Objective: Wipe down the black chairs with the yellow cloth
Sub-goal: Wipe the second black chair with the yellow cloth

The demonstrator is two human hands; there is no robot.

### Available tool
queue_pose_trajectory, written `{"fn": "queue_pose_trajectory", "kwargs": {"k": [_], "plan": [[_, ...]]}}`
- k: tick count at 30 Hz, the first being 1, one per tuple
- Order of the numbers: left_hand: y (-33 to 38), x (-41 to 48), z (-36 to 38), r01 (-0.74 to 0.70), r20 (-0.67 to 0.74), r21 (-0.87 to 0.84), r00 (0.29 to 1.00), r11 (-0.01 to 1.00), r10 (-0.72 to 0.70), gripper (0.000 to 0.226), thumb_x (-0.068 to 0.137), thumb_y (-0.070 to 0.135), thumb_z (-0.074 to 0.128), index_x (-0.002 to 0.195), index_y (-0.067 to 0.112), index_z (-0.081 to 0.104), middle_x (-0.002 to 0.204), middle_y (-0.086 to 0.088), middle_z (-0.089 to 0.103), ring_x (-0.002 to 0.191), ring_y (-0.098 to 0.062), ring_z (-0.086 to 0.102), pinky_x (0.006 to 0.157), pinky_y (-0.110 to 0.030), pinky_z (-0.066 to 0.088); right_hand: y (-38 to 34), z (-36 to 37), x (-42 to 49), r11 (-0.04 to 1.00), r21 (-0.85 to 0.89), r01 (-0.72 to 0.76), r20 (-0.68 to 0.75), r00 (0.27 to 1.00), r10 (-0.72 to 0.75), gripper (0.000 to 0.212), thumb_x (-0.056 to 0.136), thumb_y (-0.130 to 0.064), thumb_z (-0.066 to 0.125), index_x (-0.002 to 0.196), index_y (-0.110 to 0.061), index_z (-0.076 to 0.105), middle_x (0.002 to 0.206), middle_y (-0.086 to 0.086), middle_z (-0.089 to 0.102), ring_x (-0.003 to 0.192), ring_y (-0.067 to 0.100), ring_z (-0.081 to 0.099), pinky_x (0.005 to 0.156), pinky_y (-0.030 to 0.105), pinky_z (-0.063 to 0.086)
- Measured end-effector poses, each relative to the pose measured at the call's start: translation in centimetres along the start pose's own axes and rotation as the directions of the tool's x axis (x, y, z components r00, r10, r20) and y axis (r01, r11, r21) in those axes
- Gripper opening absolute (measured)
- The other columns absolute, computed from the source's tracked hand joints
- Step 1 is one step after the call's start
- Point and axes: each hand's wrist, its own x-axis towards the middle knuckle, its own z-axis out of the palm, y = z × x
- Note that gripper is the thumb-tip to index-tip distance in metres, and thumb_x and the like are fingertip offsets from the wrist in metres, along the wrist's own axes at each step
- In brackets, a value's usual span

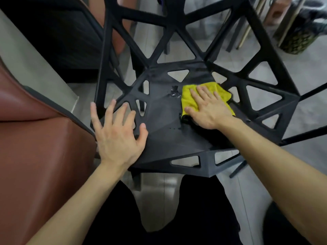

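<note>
I press my right hand (208, 107), fingers flat, on the yellow cloth (190, 99) at centre right of the black chair (164, 138) seat; left hand (118, 131), fingers spread, steadies it; I should sweep firmly toward the wet spots (174, 92).

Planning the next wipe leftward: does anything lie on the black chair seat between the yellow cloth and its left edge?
Only a small glossy wet patch just left of the yellow microfibre cloth under the right hand; further left, the left hand rests on the seat of the black plastic lattice chair.
</note>
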Motion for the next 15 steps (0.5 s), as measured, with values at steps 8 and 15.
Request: {"fn": "queue_pose_trajectory", "kwargs": {"k": [8, 15], "plan": [[-0.1, -0.3, 1.1, 0.021, 0.007, -0.005, 1.0, 1.0, -0.021, 0.053, 0.105, 0.052, 0.043, 0.121, 0.013, 0.076, 0.133, -0.006, 0.073, 0.139, -0.031, 0.059, 0.128, -0.07, 0.012, 2.4, -1.7, 7.3, 0.997, -0.035, -0.075, -0.074, 0.995, 0.072, 0.081, 0.104, -0.065, 0.024, 0.17, -0.023, 0.003, 0.177, 0.002, -0.009, 0.163, 0.017, -0.011, 0.132, 0.046, -0.006], [0.0, 0.1, 1.0, 0.013, 0.029, -0.006, 0.999, 1.0, -0.013, 0.053, 0.105, 0.05, 0.043, 0.121, 0.013, 0.077, 0.129, -0.005, 0.075, 0.138, -0.032, 0.058, 0.128, -0.071, 0.011, -1.7, -0.4, 6.2, 0.988, 0.034, 0.152, 0.012, 0.988, -0.152, 0.072, 0.109, -0.056, 0.029, 0.17, -0.026, 0.005, 0.177, -0.001, -0.003, 0.163, 0.014, -0.007, 0.132, 0.043, -0.005]]}}
